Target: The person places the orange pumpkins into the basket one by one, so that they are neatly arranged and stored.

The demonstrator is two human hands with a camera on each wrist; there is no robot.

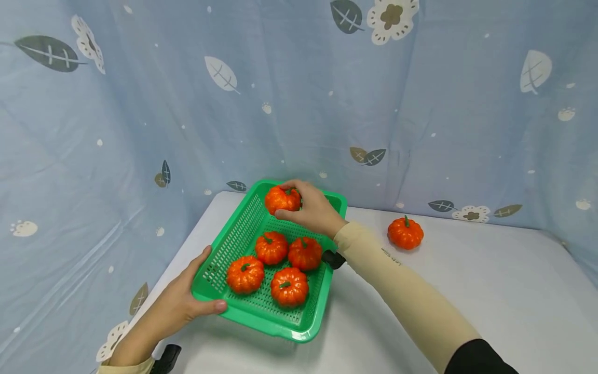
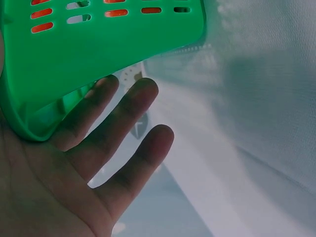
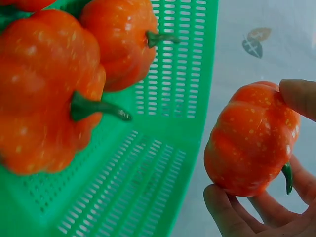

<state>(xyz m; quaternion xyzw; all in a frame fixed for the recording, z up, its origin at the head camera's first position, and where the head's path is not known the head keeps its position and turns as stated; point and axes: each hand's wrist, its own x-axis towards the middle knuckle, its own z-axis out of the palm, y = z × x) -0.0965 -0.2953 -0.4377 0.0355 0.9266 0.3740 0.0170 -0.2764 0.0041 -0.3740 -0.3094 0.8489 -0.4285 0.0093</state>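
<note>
My right hand (image 1: 314, 208) grips a small orange pumpkin (image 1: 282, 199) over the far end of a green plastic basket (image 1: 261, 324). In the right wrist view, thumb and fingers pinch this pumpkin (image 3: 252, 140) by its sides, and its green stem shows. Several more pumpkins (image 1: 289, 287) lie on the basket's slotted floor. At the near left corner my left hand (image 1: 179, 298) holds the basket, thumb on the rim. Seen from the left wrist, some of its fingers (image 2: 118, 126) extend loosely below the basket wall (image 2: 98, 54).
Another orange pumpkin (image 1: 405, 232) sits on the white table (image 1: 490, 291), right of the basket and near the back. A blue curtain (image 1: 299, 104) with leaf and flower prints hangs behind and along the left side.
</note>
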